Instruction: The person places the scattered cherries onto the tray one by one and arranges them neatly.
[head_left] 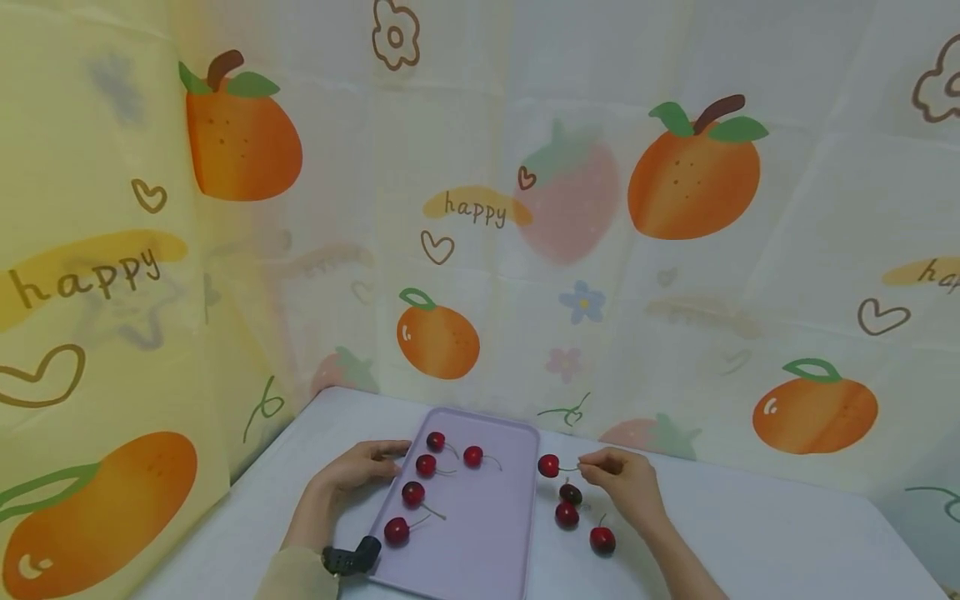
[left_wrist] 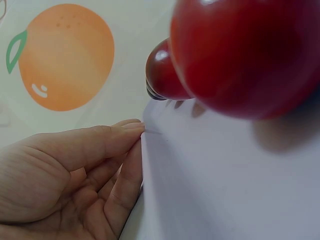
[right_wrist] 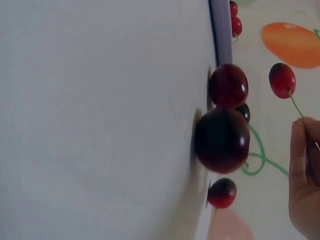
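Note:
A lilac tray lies on the white table and carries several red cherries. My left hand rests with straight fingers against the tray's left rim; two of the tray's cherries loom close in the left wrist view. Just right of the tray, my right hand pinches the stem of a cherry and holds it a little above the table. In the right wrist view that cherry hangs free from my fingertips. Three more cherries lie on the table below it.
The white table is backed on the rear and left by a hanging cloth printed with oranges. A black wrist-camera mount sits on my left forearm by the tray's near left corner.

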